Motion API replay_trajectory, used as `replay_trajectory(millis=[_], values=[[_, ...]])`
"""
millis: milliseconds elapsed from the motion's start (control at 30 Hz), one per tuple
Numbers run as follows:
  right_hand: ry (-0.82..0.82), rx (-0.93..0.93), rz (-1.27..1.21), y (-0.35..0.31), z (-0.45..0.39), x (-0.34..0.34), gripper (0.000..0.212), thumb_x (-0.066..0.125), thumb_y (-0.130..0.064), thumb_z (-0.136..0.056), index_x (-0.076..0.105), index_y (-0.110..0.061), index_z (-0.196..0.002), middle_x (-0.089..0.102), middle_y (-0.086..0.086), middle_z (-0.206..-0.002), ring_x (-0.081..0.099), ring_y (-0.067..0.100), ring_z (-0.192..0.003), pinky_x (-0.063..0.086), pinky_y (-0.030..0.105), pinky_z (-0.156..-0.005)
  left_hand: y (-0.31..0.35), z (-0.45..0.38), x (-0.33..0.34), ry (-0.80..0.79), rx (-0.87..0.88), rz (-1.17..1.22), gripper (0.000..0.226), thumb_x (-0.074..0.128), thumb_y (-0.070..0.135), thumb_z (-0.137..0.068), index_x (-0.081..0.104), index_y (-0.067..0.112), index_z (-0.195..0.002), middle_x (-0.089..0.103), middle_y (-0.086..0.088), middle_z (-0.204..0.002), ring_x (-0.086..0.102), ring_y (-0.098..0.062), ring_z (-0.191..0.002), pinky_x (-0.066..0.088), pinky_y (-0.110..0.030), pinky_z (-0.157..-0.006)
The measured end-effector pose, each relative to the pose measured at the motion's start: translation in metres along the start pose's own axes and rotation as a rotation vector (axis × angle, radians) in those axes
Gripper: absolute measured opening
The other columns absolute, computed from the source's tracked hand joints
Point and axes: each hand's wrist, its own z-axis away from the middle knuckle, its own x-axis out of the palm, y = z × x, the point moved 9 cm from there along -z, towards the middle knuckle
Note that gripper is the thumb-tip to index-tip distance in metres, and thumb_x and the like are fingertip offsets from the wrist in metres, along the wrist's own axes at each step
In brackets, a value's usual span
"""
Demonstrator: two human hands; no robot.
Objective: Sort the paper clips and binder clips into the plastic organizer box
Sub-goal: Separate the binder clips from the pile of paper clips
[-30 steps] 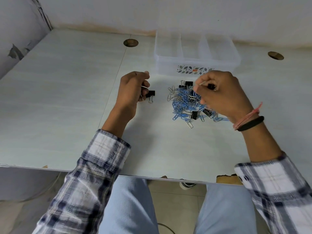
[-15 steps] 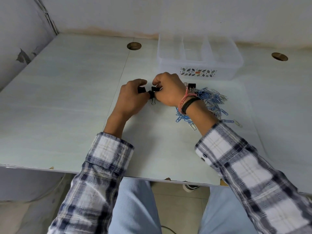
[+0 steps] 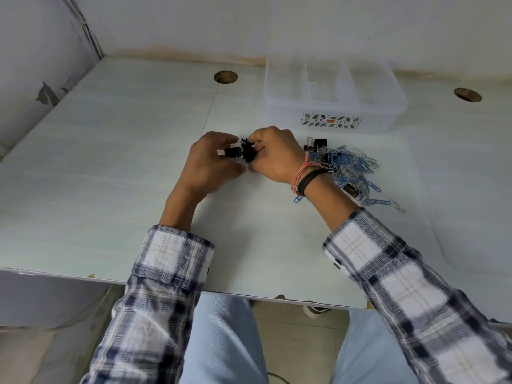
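Note:
My left hand [image 3: 210, 164] and my right hand [image 3: 274, 155] meet at the middle of the table, both closed around small black binder clips [image 3: 241, 153] held between the fingertips. To the right lies a tangled pile of blue paper clips [image 3: 352, 167] with a few more black binder clips [image 3: 318, 142] at its far edge and one half hidden under my right wrist. Behind the pile stands the clear plastic organizer box [image 3: 335, 121] with dividers; its compartments look empty.
The pale table [image 3: 110, 167] has two round cable holes, one [image 3: 225, 77] left of the box and one [image 3: 467, 94] at the far right. Walls close the back and left. The table's front edge runs just above my knees.
My right hand left the pile with a binder clip and crossed left to join my left hand. The two hands now press the black clips together.

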Motion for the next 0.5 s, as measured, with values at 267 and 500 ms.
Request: replay_trajectory(millis=[267, 500], values=[[0.223, 0.090, -0.185, 0.050, 0.036, -0.090, 0.030, 0.070, -0.003, -0.080, 0.074, -0.008, -0.110, 0.074, 0.009, -0.103, 0.069, 0.016, -0.065, 0.062, 0.032, -0.068, 0.013, 0.000, -0.007, 0.119, 0.117, 0.141, 0.043, 0.078, 0.005, -0.081, 0.072, 0.021, -0.121, 0.067, -0.001, -0.112, 0.070, -0.011, -0.084, 0.053, -0.018, -0.063], [0.184, 0.194, 0.038, 0.119, 0.064, -0.139, 0.020, 0.075, -0.010, -0.082, 0.078, -0.011, -0.102, 0.076, 0.009, -0.099, 0.065, 0.012, -0.079, 0.051, 0.023, -0.089, 0.072, -0.012, 0.066, -0.070, 0.341, -0.031, 0.023, 0.071, 0.012, -0.089, 0.078, 0.009, -0.111, 0.077, -0.002, -0.093, 0.064, 0.002, -0.070, 0.053, -0.022, -0.070]])
